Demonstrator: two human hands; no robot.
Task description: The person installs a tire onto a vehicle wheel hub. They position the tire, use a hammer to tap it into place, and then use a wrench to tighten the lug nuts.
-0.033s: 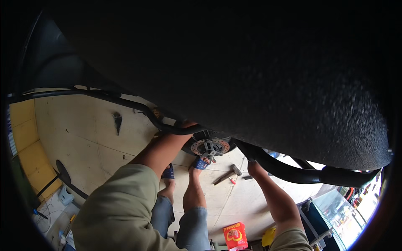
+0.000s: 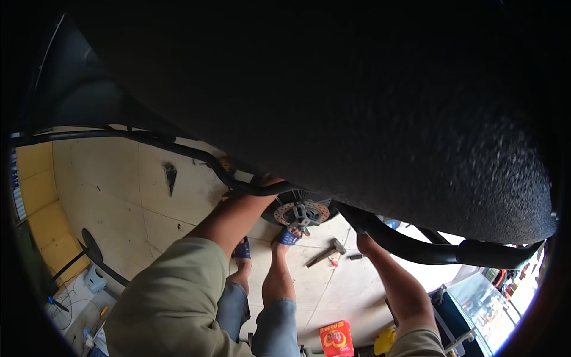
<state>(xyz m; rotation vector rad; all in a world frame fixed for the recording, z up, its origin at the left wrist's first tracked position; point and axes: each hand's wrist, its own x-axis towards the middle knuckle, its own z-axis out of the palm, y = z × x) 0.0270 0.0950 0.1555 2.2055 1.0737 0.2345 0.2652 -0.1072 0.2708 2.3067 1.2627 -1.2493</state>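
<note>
A large black textured seat (image 2: 380,143) of a bike fills the upper view. My left forearm (image 2: 241,217) reaches up behind a bent black tube (image 2: 232,181) and under the seat; my left hand is hidden there. On the right, my right hand (image 2: 365,243) shows only at the wrist end beside a thick black tube (image 2: 392,238), its fingers hidden behind it. Between my arms, a wheel with a drilled brake disc (image 2: 285,213) lies flat on the floor. A grey metal part (image 2: 303,215) sits over its centre, close to my blue sandal (image 2: 289,237).
A hammer (image 2: 327,253) lies on the floor, with a small red-tipped item (image 2: 334,262) beside it. A red packet (image 2: 336,338) and a yellow object (image 2: 385,341) are near me. A glass-topped case (image 2: 476,297) stands at right; a dark scrap (image 2: 171,177) lies at left.
The view has shifted slightly, so the floor things appear a little lower and to the right. Both arms keep nearly the same pose.
</note>
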